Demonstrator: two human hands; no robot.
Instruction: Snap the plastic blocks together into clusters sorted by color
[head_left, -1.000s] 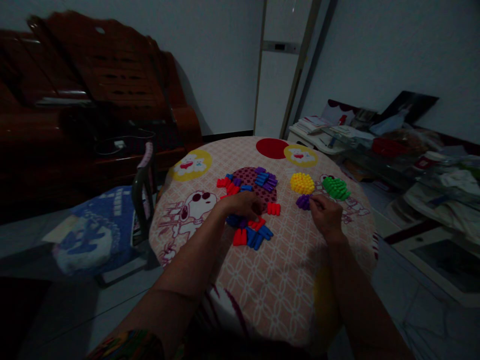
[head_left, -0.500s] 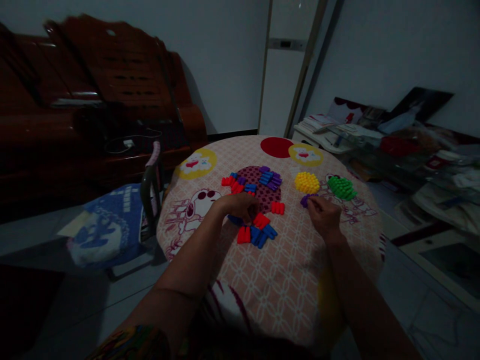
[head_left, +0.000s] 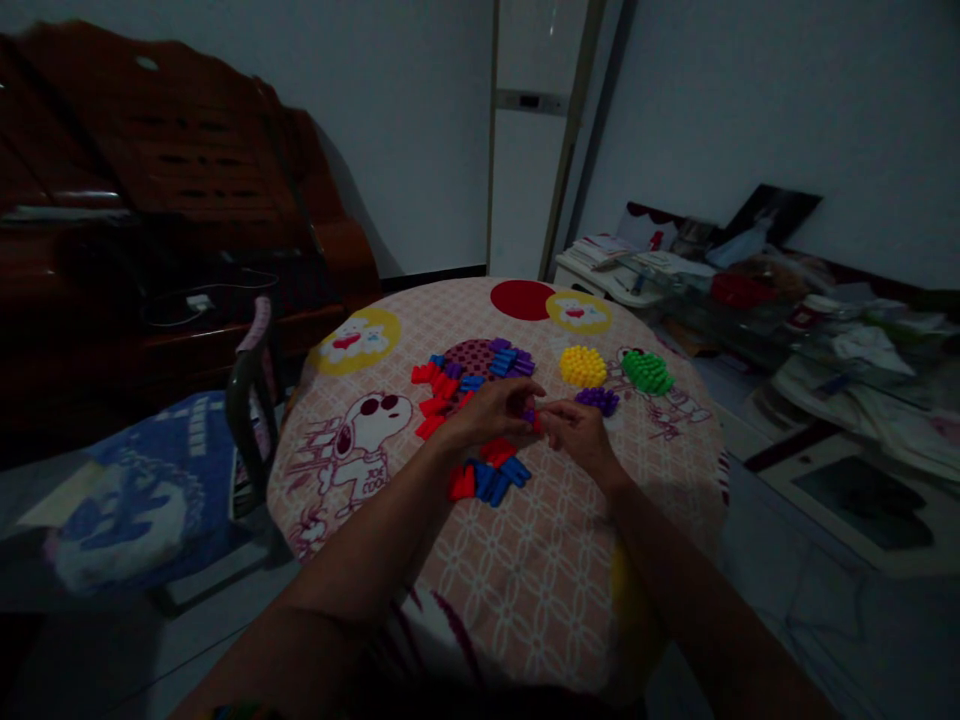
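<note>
Over the middle of a round table with a pink cartoon cloth (head_left: 525, 560), my left hand (head_left: 491, 408) and my right hand (head_left: 574, 432) meet. Both have their fingers pinched together around a small purple piece (head_left: 530, 415) between them. Just below the hands lies a loose bunch of red and blue pieces (head_left: 487, 476). More red, blue and purple pieces (head_left: 465, 375) lie beyond my left hand. Right of them sit a yellow studded cluster (head_left: 583, 366), a green one (head_left: 647, 372) and a smaller purple one (head_left: 598, 399).
A chair with a blue cushion (head_left: 142, 490) stands left of the table. Dark wooden furniture (head_left: 150, 210) fills the back left. Low shelves with papers and clutter (head_left: 720, 290) run along the right wall. A white door (head_left: 525, 150) is behind the table.
My right hand has left the purple cluster and moved left to meet my left hand, which rose off the red and blue pieces. The view shifted slightly.
</note>
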